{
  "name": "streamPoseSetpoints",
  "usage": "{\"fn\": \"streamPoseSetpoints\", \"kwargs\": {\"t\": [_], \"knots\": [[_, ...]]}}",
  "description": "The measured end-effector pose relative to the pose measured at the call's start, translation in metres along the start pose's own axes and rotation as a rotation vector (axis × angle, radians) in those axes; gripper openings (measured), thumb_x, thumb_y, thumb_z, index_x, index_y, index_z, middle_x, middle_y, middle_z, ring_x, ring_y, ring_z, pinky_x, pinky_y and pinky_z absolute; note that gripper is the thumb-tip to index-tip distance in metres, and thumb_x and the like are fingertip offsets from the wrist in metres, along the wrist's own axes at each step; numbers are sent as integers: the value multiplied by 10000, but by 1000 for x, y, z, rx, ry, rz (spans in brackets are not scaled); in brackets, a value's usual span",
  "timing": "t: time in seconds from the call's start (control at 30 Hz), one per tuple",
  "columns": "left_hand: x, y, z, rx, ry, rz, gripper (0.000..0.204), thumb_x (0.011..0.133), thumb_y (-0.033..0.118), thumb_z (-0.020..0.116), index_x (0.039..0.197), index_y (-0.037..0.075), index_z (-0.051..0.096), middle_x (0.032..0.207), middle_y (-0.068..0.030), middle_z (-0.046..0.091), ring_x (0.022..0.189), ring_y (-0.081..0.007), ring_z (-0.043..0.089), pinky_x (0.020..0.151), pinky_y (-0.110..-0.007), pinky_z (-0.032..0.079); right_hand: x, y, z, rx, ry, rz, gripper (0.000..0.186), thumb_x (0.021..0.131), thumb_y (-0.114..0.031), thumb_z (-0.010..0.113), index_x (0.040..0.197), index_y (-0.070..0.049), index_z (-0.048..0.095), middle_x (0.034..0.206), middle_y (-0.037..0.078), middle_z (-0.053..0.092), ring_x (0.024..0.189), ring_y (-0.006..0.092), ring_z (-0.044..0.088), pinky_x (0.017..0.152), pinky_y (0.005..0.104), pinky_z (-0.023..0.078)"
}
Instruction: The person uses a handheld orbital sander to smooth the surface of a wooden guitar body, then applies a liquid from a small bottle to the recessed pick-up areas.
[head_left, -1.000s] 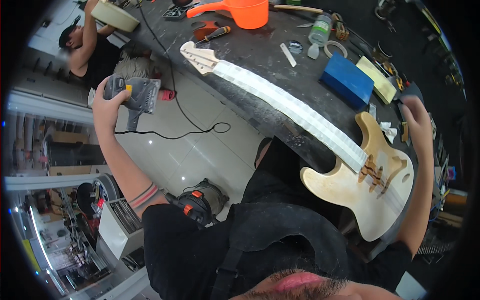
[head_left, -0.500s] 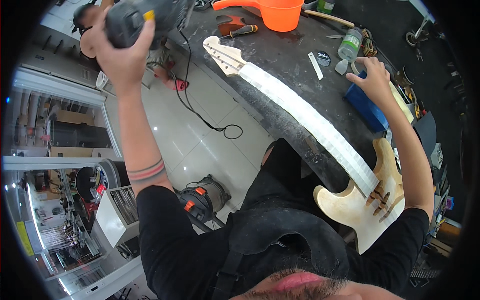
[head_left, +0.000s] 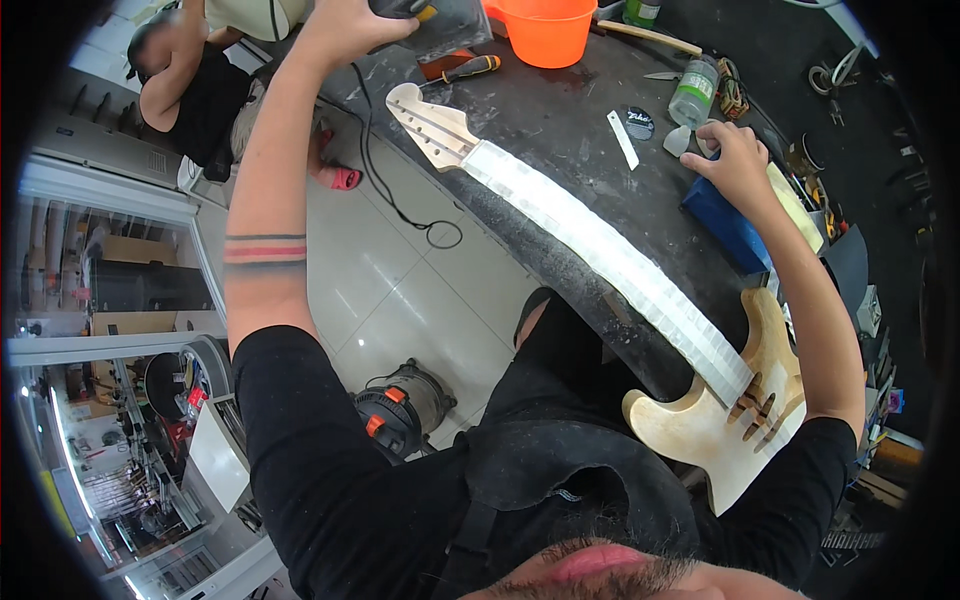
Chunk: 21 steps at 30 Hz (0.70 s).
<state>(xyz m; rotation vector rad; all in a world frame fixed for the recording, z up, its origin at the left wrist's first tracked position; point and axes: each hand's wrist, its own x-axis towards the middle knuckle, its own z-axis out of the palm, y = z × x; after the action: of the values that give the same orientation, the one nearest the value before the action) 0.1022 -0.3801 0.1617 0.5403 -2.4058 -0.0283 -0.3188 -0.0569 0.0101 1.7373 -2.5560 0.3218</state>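
Observation:
My left hand [head_left: 345,35] is at the top edge, its thumb along a black corded power tool [head_left: 445,32] that looks like a sander; the other fingers and much of the tool are cut off. Over the right part of the bench, my right hand [head_left: 738,165] has bent fingers, with a gap between thumb and forefinger. Something pale and curved shows at its fingertips, too covered to name. Below it stands a blue box [head_left: 725,225]. An electric guitar body [head_left: 680,415] lies nearest me; its neck [head_left: 600,250] is covered in whitish tape, up to the bare wooden headstock [head_left: 435,125].
An orange scoop [head_left: 545,30], a screwdriver [head_left: 470,68], a clear bottle [head_left: 693,95] and a small white strip [head_left: 622,140] lie on the dark bench [head_left: 560,120]. A cord [head_left: 370,160] hangs to the floor. A shop vacuum [head_left: 405,400] and another person [head_left: 195,95] are at left.
My left hand has carried the power tool rightward and toward the bench's far edge. My right hand has dropped slightly, its fingers more bent. The other person shows more fully.

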Motion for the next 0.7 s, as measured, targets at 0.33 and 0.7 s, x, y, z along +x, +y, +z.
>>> {"fn": "streamPoseSetpoints", "kwargs": {"t": [0.33,0.7], "knots": [[26,7,4,-138,-156,44,868,702,205,934,1513,115,639,1356,-171,707,1332,-356,676,1196,-450,521,1,-3,4,43,21,-27,493,879,-445,971,1248,-147,837,1143,17,780,1192,262,667,1184,528,417],[52,56,25,-383,-396,-15,835,686,51,784,1505,86,625,1364,-153,720,1329,-281,674,1220,-363,484,11,-2,17,26,-3,-24,427,895,-440,931,1136,-123,775,1076,12,765,1158,281,675,1092,503,451]]}}
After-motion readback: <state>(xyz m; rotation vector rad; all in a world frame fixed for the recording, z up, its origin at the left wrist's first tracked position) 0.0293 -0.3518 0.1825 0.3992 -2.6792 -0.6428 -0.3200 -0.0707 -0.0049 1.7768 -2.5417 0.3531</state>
